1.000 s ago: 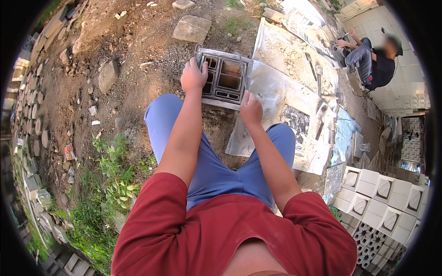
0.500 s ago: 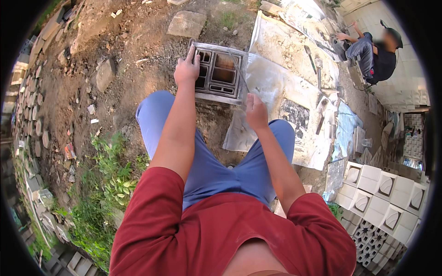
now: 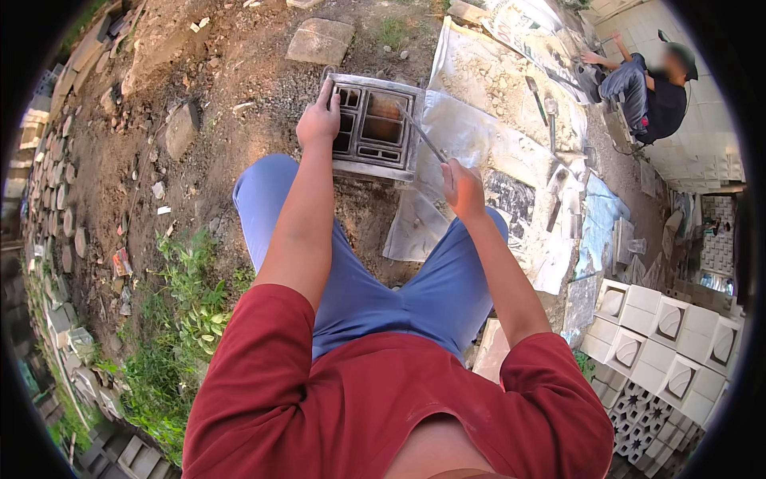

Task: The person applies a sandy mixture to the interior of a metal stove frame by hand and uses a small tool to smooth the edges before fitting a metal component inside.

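Observation:
A square grey mould [image 3: 373, 166] with several rectangular openings sits on the soil between and beyond my knees. My left hand [image 3: 319, 124] is closed on its left edge near the far corner, fingers along the rim. My right hand [image 3: 464, 190], to the right of the mould and nearer to me, grips a thin metal rod [image 3: 427, 141]. The rod slants up to the left, its tip over the large opening at the upper right. Brownish material shows inside that opening. My right fingers hide the rod's near end.
White sheets [image 3: 459, 120] carrying sandy powder lie right of the mould, with a dark-bladed tool [image 3: 536, 100] and a hammer-like tool [image 3: 552, 120]. A co-worker [image 3: 658, 96] sits at the far right. Pale blocks [image 3: 638, 307] are stacked lower right. A flat stone [image 3: 321, 41] lies beyond the mould.
My right hand has shifted right, and the rod now leans more to the left, its tip farther over the opening. My left index finger is less stretched out along the mould's edge.

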Demonstrator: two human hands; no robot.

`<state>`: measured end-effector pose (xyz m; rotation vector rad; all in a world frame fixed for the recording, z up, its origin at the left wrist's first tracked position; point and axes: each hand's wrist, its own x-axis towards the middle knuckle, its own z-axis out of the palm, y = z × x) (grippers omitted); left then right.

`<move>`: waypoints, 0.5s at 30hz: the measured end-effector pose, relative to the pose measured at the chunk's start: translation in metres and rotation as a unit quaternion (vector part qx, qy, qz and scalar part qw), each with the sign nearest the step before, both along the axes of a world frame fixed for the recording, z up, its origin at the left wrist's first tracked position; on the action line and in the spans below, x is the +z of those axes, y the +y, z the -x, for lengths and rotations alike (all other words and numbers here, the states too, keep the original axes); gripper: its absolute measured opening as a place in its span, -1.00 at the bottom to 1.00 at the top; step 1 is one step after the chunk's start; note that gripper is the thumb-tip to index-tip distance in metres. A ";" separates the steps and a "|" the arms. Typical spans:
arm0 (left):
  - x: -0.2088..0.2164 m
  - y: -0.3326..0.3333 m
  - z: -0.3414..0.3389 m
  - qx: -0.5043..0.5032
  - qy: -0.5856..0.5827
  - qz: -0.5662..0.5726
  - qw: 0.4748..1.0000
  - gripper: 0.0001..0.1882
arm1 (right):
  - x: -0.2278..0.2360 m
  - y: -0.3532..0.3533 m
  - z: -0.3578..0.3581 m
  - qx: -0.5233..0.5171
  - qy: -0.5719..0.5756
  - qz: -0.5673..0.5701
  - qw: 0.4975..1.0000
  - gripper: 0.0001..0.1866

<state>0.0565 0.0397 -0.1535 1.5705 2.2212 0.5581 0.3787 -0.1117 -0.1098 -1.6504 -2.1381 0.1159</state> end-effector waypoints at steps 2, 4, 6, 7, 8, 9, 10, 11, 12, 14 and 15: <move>0.001 0.000 -0.003 0.000 0.007 0.004 1.000 -0.43 | 0.000 -0.003 -0.006 0.007 0.006 0.002 1.000 -0.70; 0.003 0.000 -0.006 -0.003 0.005 0.005 1.000 -0.43 | -0.004 -0.008 -0.019 -0.004 -0.095 0.070 0.993 -0.72; 0.002 0.001 -0.005 -0.002 0.004 0.003 1.000 -0.43 | -0.005 -0.009 -0.024 0.001 -0.084 0.055 0.995 -0.72; 0.001 0.002 -0.002 -0.005 0.003 0.000 1.000 -0.43 | -0.004 -0.008 -0.024 0.010 -0.073 0.040 0.996 -0.72; -0.001 0.003 0.000 -0.008 0.002 -0.002 1.000 -0.42 | -0.001 -0.007 -0.025 0.011 -0.072 0.038 0.997 -0.72; 0.000 0.001 0.000 -0.008 0.002 0.000 1.000 -0.42 | 0.005 -0.010 -0.025 0.024 -0.066 0.033 0.997 -0.71; 0.000 0.000 -0.002 -0.006 0.004 0.006 1.000 -0.42 | 0.009 -0.014 -0.023 0.037 -0.060 0.029 0.997 -0.71; 0.000 -0.001 -0.002 -0.004 0.006 0.012 1.000 -0.42 | 0.006 -0.020 -0.019 0.038 -0.060 0.031 0.997 -0.71; 0.001 -0.001 -0.003 -0.005 0.008 0.014 1.000 -0.42 | 0.005 -0.026 -0.016 0.033 -0.059 0.055 0.996 -0.73; 0.002 0.000 -0.003 -0.006 0.006 0.007 1.000 -0.42 | -0.002 -0.035 -0.005 0.028 -0.061 0.079 0.995 -0.75; 0.003 0.000 -0.004 -0.009 0.006 0.001 1.000 -0.43 | -0.010 -0.040 0.002 -0.013 -0.053 0.155 0.986 -0.78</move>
